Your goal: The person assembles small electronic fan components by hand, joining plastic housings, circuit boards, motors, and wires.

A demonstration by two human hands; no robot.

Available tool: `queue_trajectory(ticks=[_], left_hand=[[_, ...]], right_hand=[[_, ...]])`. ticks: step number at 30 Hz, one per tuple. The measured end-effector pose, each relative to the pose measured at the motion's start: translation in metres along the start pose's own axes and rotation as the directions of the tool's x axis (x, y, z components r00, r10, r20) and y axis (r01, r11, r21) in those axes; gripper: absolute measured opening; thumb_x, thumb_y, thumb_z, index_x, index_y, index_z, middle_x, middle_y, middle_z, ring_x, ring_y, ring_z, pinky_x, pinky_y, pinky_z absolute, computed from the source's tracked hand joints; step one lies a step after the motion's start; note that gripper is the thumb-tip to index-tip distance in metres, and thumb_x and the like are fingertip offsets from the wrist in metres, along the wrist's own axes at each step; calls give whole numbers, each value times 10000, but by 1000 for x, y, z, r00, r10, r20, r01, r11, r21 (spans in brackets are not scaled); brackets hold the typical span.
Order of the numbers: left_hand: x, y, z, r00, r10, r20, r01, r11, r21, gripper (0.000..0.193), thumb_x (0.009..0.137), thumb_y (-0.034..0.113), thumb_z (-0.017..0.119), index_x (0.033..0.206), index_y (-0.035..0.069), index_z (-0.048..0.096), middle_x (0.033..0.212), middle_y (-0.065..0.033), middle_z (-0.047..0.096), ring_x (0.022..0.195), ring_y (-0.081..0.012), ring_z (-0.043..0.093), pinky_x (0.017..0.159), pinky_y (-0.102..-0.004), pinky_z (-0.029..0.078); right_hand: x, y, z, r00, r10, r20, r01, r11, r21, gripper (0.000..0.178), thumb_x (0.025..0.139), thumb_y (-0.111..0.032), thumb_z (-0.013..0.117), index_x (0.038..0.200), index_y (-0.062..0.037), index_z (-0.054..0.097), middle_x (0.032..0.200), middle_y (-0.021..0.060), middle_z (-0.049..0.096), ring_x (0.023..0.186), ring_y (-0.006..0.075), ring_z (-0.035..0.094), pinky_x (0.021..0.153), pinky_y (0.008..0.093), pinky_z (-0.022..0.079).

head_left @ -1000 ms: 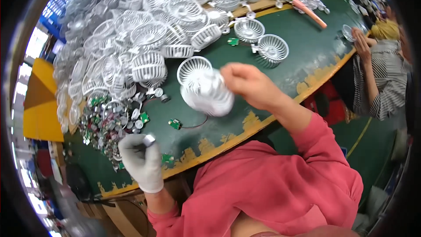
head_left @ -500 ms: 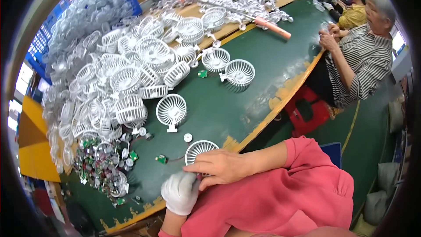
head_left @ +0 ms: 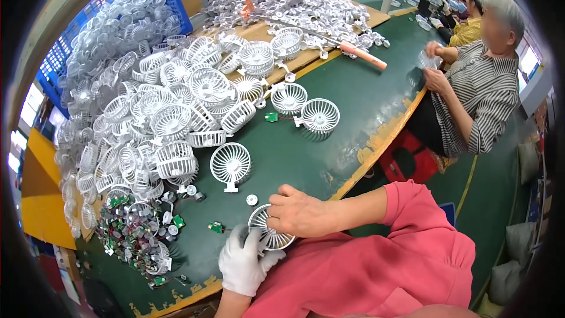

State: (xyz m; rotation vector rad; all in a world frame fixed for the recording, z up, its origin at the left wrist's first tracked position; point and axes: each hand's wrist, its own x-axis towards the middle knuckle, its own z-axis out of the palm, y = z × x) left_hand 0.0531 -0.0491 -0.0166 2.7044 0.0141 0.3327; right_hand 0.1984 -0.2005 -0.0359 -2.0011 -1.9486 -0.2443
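Observation:
A white round fan guard (head_left: 278, 240) with radial ribs lies tilted at the table's near edge, in front of me. My left hand (head_left: 241, 264), in a white glove, grips its left rim with thumb and fingers. My bare right hand (head_left: 298, 213) is over the guard's upper right part, fingers curled in toward its middle; what the fingertips hold is hidden. Just left of the guard lies a small green circuit board (head_left: 216, 227) with a wire running toward the gloved hand. Beyond my hands stands a small white round part (head_left: 252, 199).
A large heap of white fan guards (head_left: 170, 121) covers the left side. Wired motors and boards (head_left: 132, 229) are piled nearer. Single guards (head_left: 231, 164) lie mid-table. An orange-handled rod (head_left: 365, 55) lies farther back. A co-worker (head_left: 485, 82) in stripes handles a part at the right.
My right hand has lifted and curled its fingers over the guard, where it lay flatter before. My gloved hand now holds the guard's rim. The co-worker's hands have moved apart.

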Motion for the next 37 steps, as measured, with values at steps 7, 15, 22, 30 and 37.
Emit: queue_trajectory(ticks=[7,15,22,30,37], left_hand=[[-10,-16,0,1000,-5,-1,5,1000,19,351,627,183,750,955,122,642,1012,-90,600,855,-300,594,700,-393,486],[-12,-34,2,999,39,1,-39,998,41,304,682,209,730,971,170,643,957,-38,581,794,-249,570,658,-388,453],[-17,-39,6,999,32,3,-32,999,-38,310,680,219,733,974,173,646,949,-24,582,788,-240,563,676,-373,441],[-5,-35,-14,982,-155,-109,100,914,-394,332,641,109,747,962,74,672,993,-139,605,881,-300,596,773,-374,489],[30,-41,-13,977,-190,-91,128,879,-458,249,740,26,621,988,32,642,1049,-134,598,898,-251,598,750,-301,488]], right_hand=[[13,2,1,987,-132,89,122,986,110,55,744,-138,548,761,-86,546,780,28,528,807,188,500,744,323,370],[25,-2,9,972,-164,169,149,984,96,72,750,-120,563,783,-61,590,799,54,555,794,208,559,704,330,402],[23,-9,11,969,-121,214,119,993,24,115,690,-157,573,762,-68,582,807,22,532,773,175,542,666,306,394],[-1,-19,-2,999,30,18,-33,985,172,430,789,-307,635,1157,-90,580,1055,56,577,911,187,545,920,454,380],[-45,6,3,997,73,-33,-72,997,10,390,749,-178,634,1138,-179,617,1194,67,574,932,160,595,1028,508,292]])
